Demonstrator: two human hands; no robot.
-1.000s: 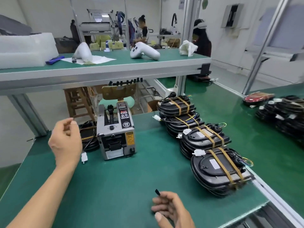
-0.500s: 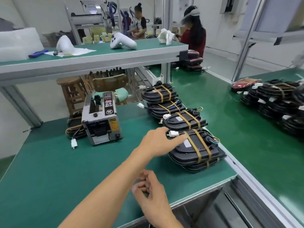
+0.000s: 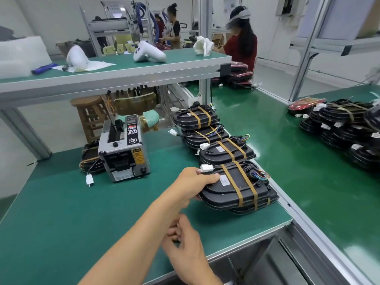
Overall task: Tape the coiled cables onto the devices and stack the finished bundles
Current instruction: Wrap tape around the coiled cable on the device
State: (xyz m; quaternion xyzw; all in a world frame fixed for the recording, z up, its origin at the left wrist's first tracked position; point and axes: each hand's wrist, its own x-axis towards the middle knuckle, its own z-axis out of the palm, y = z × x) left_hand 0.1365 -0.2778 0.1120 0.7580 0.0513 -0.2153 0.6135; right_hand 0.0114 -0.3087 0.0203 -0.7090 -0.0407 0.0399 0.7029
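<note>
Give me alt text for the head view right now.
The left hand grips the nearest taped bundle, last in a row of four on the green bench. The right hand hovers near the bench edge; a tape dispenser stands at left.

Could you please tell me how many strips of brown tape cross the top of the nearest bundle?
2: a left strip and a right strip run side by side across the nearest bundle, whose near-left edge the left hand grips.
</note>
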